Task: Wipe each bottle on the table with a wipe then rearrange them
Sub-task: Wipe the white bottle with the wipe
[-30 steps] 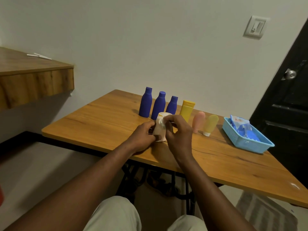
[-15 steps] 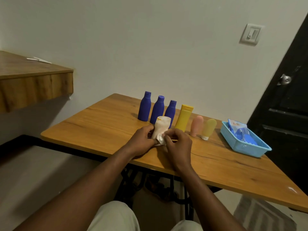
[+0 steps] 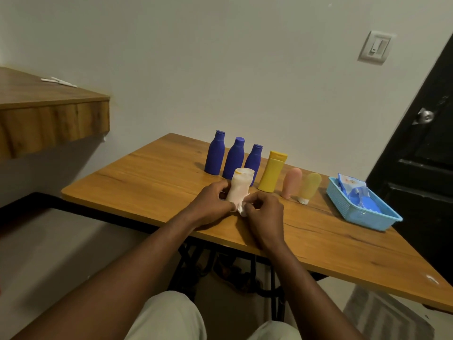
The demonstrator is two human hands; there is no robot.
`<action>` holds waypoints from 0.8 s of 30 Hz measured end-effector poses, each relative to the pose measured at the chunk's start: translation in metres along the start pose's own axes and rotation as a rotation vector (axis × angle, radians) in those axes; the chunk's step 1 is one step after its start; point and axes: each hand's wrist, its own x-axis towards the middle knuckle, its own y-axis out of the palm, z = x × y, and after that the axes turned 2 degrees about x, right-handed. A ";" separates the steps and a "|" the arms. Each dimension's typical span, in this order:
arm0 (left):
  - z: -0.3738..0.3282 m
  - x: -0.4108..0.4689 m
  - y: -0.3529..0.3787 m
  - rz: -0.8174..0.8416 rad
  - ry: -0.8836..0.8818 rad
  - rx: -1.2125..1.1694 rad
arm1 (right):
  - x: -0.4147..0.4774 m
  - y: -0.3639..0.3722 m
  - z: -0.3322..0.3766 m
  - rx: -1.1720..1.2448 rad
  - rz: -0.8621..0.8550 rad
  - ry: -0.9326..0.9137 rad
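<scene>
A pale peach bottle [image 3: 239,185] stands on the wooden table [image 3: 152,182] in front of the row. My left hand [image 3: 210,204] grips its lower left side. My right hand [image 3: 263,214] pinches a white wipe [image 3: 241,209] against the bottle's base. Behind stand three blue bottles [image 3: 215,153], [image 3: 234,159], [image 3: 255,158], then a yellow bottle [image 3: 272,171], a pink tube [image 3: 291,182] and a pale yellow tube [image 3: 309,187] to the right.
A light blue basket [image 3: 353,212] holding a wipes packet sits at the table's right. A black door [image 3: 421,148] is beyond it. A wooden shelf [image 3: 49,114] juts out at upper left. The wall runs behind the bottles.
My right hand slid the wipe from the bottle's top down to its base. The left hand kept its grip on the bottle.
</scene>
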 end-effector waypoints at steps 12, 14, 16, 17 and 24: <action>-0.002 -0.001 0.002 -0.003 -0.025 -0.137 | 0.000 -0.001 0.002 0.035 0.082 0.067; -0.002 0.000 0.002 0.024 -0.042 -0.158 | -0.001 -0.001 0.003 0.043 0.090 0.057; -0.002 0.000 0.001 0.044 -0.059 -0.205 | -0.002 -0.002 0.005 0.085 0.090 0.058; -0.002 0.000 0.000 0.049 -0.065 -0.222 | -0.002 -0.003 0.006 0.125 0.075 0.061; -0.003 -0.002 0.002 0.096 -0.065 -0.229 | 0.000 -0.010 0.009 0.289 -0.135 -0.031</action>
